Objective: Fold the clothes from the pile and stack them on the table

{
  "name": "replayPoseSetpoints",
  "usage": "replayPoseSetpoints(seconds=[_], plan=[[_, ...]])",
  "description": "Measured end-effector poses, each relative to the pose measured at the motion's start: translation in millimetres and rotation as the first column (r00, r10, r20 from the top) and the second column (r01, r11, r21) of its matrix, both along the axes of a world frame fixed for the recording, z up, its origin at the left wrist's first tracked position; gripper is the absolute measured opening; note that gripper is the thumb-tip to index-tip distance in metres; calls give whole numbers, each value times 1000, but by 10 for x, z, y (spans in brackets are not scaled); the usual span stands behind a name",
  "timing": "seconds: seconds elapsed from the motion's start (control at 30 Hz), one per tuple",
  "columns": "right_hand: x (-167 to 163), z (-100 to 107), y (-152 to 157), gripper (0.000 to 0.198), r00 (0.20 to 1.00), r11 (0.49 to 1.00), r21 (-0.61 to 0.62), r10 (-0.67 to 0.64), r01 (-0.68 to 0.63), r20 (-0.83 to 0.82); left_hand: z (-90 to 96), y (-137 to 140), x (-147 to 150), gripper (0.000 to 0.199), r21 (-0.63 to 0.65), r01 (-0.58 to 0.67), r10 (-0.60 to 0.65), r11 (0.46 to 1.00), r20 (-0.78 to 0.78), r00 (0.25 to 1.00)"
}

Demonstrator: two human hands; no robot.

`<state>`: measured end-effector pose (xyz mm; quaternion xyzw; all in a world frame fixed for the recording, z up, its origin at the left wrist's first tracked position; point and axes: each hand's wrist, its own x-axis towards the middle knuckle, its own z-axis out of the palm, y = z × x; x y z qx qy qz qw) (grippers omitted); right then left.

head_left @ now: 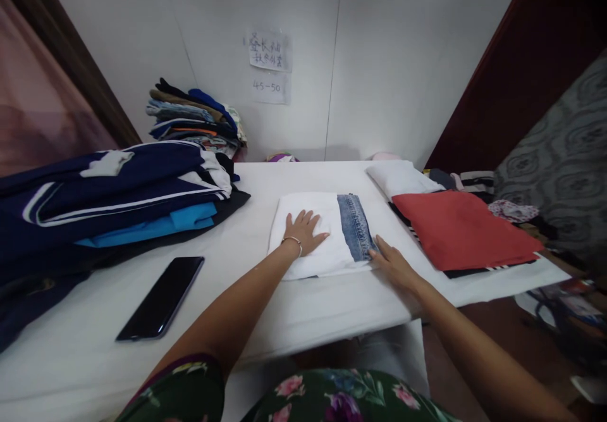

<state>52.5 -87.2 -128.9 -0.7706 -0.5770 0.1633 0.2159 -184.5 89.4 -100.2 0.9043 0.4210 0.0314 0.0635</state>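
Observation:
A folded white garment with a blue denim strip point(355, 227) lies flat on the white-covered table in front of me. On its white cloth point(327, 245) my left hand point(303, 232) rests palm down, fingers spread, a bracelet at the wrist. My right hand point(391, 260) touches the garment's right edge beside the denim, thumb and fingers stretched out and slightly apart. The undersides of the right fingers are hidden.
To the left are a heap of navy clothes point(118, 185) and a black phone point(161, 298). A stack of folded clothes point(194, 115) stands against the wall. On the right lie a red folded garment point(465, 229) and a white one point(403, 178). The table's front edge runs close to me.

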Motion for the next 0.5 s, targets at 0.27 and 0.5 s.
replayPoseSetpoints(seconds=[0.27,0.5], plan=[[-436,540,572,71,981,947,267,151,-180,125,186,-103,256,76,-35,-16,18,999,76,997],[-731,684,1333,65,930,939,158,261,-307,258,11,-292,406,73,19,135,-136,991,92,986]])
